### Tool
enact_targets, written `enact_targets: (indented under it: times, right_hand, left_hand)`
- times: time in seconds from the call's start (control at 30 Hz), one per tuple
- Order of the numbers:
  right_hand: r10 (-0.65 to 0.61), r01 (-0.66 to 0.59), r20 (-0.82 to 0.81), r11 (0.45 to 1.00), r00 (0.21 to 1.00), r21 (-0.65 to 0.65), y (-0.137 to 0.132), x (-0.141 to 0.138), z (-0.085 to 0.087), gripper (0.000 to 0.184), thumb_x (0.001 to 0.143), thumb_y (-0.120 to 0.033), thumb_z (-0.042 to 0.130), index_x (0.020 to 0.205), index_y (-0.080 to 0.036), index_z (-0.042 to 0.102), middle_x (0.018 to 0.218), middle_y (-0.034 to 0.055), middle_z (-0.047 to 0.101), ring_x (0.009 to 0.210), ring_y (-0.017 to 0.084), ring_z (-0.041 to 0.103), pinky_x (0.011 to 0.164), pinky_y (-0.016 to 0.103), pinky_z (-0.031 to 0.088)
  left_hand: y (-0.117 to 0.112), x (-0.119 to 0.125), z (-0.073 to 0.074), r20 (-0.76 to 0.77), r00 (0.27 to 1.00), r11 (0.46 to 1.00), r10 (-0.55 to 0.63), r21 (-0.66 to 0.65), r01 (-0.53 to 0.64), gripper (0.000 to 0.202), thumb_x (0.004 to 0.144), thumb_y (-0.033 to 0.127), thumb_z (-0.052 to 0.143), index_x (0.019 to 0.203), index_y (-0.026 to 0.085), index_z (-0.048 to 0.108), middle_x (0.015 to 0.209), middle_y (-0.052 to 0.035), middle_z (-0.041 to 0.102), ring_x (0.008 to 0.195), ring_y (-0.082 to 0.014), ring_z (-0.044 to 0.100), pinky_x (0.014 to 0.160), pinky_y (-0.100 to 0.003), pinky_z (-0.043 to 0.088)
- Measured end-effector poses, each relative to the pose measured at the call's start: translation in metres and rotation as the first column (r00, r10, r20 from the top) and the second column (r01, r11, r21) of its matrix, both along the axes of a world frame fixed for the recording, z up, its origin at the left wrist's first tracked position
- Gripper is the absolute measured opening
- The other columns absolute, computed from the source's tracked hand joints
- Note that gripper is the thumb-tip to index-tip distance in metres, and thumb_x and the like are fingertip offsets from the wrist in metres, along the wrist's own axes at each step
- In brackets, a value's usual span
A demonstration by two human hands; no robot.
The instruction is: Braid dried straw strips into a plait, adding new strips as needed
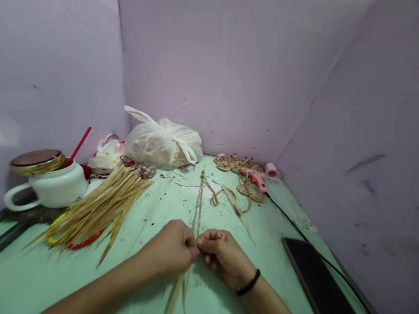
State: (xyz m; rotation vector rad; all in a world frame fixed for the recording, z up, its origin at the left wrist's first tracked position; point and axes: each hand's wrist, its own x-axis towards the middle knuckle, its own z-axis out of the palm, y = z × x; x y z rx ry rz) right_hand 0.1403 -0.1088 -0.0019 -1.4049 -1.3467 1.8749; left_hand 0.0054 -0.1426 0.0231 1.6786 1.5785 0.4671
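Note:
A thin cord of tan plant fibre runs straight away from me along the pale green tabletop. My left hand is closed, its thumb and fingers pinching the near end of this cord. Close beside it, my right hand pinches the same spot with thumb and index finger, a black band round the wrist. Flat loose fibre strips hang out below the hands toward me. The exact crossing of the strips is hidden by my fingers.
On the left lie a bundle of dry strips, a white mug and a gold-rimmed round lid. A tied plastic bag stands at the back. Right are coiled fibre pieces, a pink glue gun and a dark flat slab.

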Motion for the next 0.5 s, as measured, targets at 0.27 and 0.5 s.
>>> enact_targets:
  times: [0.27, 0.5]
  right_hand:
    - [-0.027, 0.026, -0.076, 1.000, 0.997, -0.016, -0.002, 0.000, 0.005, 0.007, 0.061, -0.017, 0.055, 0.056, -0.014, 0.050, 0.034, -0.0077, 0.040, 0.029, 0.002, 0.026, 0.032, 0.017, 0.014]
    - [0.038, -0.038, -0.153, 0.999, 0.988, 0.000, 0.001, 0.002, 0.007, 0.010, 0.058, -0.018, 0.058, 0.057, -0.012, 0.051, 0.044, -0.0038, 0.050, 0.034, 0.001, 0.030, 0.035, 0.016, 0.017]
  left_hand:
    - [-0.016, 0.008, 0.003, -0.162, 0.987, 0.982, 0.008, 0.189, 0.023, 0.022, 0.066, 0.023, 0.047, 0.046, 0.015, 0.052, 0.045, 0.0019, 0.035, 0.044, -0.0079, 0.031, 0.046, -0.023, 0.020]
    - [0.008, -0.001, 0.006, 0.414, 0.851, 0.910, 0.322, -0.383, -0.158, 0.018, 0.059, 0.028, 0.055, 0.063, 0.011, 0.059, 0.047, 0.0006, 0.050, 0.033, -0.0070, 0.039, 0.035, -0.020, 0.023]
